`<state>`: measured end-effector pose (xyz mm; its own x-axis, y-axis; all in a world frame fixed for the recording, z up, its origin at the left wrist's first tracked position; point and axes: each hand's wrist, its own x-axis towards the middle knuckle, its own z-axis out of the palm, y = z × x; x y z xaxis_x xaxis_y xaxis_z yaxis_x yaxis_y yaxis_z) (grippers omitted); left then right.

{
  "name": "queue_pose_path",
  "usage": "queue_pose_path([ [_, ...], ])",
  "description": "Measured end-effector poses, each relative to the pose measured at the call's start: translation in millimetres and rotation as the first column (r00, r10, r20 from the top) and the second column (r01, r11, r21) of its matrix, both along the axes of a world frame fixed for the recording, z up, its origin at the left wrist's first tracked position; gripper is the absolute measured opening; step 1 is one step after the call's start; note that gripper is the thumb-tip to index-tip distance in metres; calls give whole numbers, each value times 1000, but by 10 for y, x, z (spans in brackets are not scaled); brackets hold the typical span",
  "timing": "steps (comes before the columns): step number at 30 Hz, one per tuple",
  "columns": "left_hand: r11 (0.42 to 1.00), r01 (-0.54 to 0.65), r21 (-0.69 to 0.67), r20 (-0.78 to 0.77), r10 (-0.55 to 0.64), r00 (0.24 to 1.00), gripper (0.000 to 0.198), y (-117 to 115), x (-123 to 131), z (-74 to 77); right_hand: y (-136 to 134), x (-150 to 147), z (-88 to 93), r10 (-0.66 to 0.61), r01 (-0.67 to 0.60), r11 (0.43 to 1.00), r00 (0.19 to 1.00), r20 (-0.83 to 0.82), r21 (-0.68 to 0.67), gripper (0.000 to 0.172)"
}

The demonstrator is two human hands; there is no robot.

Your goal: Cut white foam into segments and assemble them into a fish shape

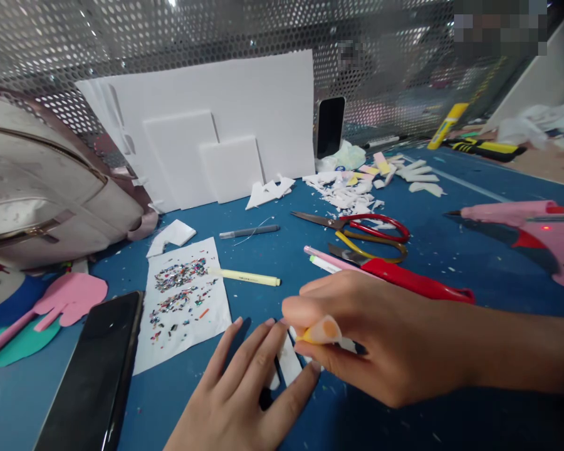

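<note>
Where the two hands meet at the near side of the blue table [451, 263], a small white foam piece [289, 364] lies flat on the surface. The left hand [244, 394] is open, with its fingers spread and pressed down on the piece, and it grasps nothing. The right hand [390, 341] is curled closed around a small yellow tool [322, 331] with an orange end, held just over the piece's right edge; what kind of tool it is cannot be told.

Left of the hands lies a paper sheet [183, 326] strewn with coloured bits. A pale yellow pen [244, 277] rests at its upper right corner, and a black phone [94, 376] lies just beside it. Behind the right hand are a red-handled tool [413, 283] and red scissors [357, 224]. A pink glue gun [536, 228] lies at far right. At the rear, white foam boards [244, 100] lean against the perforated wall, with a backpack [42, 188] to their left.
</note>
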<state>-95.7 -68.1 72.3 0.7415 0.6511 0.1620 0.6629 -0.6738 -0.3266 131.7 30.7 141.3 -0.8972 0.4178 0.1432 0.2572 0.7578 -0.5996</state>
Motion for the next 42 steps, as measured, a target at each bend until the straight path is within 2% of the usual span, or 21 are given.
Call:
queue_pose_path([
  [4,994,111,26,-6,-110,994,58,68,-41,7,-6,-5,3,-17,16,1000,999,29,11,24],
  [12,990,138,39,-23,-137,990,65,89,-65,22,-52,0,41,10,-10,1000,999,36,9,25],
  [26,997,80,10,-2,-80,997,60,63,-20,36,2,-3,61,-5,7,998,999,39,-58,29],
  [28,995,98,13,-7,-98,995,61,62,-32,27,14,0,59,-5,7,998,999,41,-61,28],
  [33,999,47,-9,21,-47,999,61,38,-45,-14,55,11,57,-15,17,999,999,37,-49,26],
  [42,994,103,26,11,-103,995,59,71,-49,-1,69,17,83,-33,35,999,998,58,-22,22],
])
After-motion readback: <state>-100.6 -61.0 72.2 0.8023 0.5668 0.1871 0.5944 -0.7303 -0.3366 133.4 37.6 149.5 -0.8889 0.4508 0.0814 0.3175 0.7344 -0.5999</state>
